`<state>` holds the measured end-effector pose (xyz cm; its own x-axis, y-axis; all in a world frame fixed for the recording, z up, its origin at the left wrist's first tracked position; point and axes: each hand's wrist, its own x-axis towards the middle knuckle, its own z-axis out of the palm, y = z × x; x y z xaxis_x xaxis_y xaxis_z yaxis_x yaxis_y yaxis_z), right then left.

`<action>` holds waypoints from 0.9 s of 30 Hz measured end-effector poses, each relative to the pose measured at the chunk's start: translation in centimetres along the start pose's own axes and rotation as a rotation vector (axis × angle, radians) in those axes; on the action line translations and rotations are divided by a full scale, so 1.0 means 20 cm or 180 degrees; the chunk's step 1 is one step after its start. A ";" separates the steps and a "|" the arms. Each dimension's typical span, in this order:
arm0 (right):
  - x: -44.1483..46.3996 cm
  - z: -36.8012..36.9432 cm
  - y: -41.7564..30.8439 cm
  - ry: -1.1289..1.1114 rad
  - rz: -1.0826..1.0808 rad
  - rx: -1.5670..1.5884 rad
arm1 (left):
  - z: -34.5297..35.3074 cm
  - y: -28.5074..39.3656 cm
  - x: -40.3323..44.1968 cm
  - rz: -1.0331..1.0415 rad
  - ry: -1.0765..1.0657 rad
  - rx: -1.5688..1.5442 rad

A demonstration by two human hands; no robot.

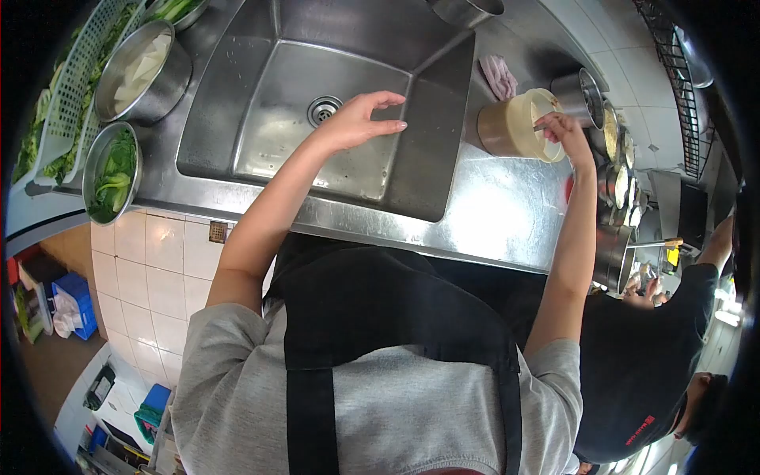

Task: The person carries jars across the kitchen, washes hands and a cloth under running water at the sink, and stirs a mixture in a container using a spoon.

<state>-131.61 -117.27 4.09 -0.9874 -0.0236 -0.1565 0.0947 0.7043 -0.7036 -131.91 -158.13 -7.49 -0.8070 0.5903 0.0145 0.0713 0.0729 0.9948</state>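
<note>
My left hand [360,123] is over the metal sink [293,79], thumb and fingers spread apart with nothing between them. At the mouth of a pale yellowish plastic tub [507,128], right of the sink, is my right hand [564,133]. Its fingers are bent together at the tub's opening; what they hold, if anything, is too small to make out. A crumpled pinkish cloth [498,77] lies behind the tub. The sink's drain [323,111] shows just left of my left hand.
Left of the sink stand a bowl of pale slices [142,73], a bowl of leafy greens [113,174] and a vegetable basket [67,107]. Metal pots [580,96] and several containers line the right. A co-worker in a black shirt [645,356] is close on the right.
</note>
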 end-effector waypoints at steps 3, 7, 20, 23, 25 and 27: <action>-0.01 0.00 0.02 -0.0225 0.0253 0.0036 | 0.03 0.00 0.07 0.0089 -0.0082 0.0073; -0.04 0.03 0.02 0.0140 0.0202 0.0121 | 0.14 -0.01 0.25 0.0330 -0.0245 0.0260; -0.05 0.07 0.06 0.0096 0.0033 0.0324 | 0.85 0.12 0.81 0.0872 0.0275 0.1311; -0.04 0.00 0.06 0.0368 -0.0119 0.0424 | 0.81 0.12 0.87 0.0862 0.0118 0.1351; -0.06 0.03 0.03 0.0423 0.0036 0.0271 | 0.80 0.08 0.93 0.0843 -0.0032 0.1326; -0.05 0.02 0.03 0.0271 0.0248 0.0123 | 0.78 0.06 0.98 0.1115 -0.0110 0.1069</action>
<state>-130.58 -117.14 3.50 -0.9839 0.0917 -0.1535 0.1749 0.6737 -0.7181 -138.46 -133.98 -7.60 -0.6811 0.6516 0.3338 0.5251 0.1170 0.8430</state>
